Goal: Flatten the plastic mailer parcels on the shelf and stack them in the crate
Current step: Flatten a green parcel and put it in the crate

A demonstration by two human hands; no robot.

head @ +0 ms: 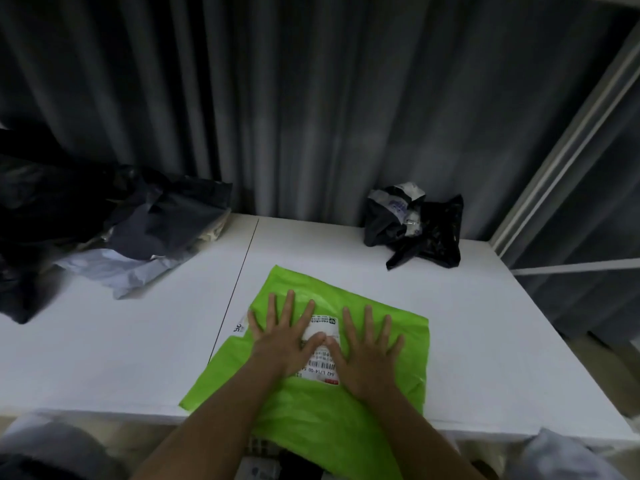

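A bright green plastic mailer [408, 344] with a white shipping label [323, 367] lies spread on the white shelf [138, 358], its near end hanging over the front edge. Both my hands press flat on it, palms down and fingers spread. My left hand [282, 336] covers the label's left part, and my right hand [367, 351] lies just to its right, thumbs nearly touching. A crumpled black and grey mailer [415, 225] sits at the back right. A heap of dark and pale grey mailers [138, 230] lies at the back left. The crate is not visible.
A dark pleated curtain [311, 98] hangs behind the shelf. A white metal frame post [568, 140] rises at the right. A seam [239, 282] runs across the shelf left of the green mailer. Grey bags [561, 459] and dark items lie below the front edge.
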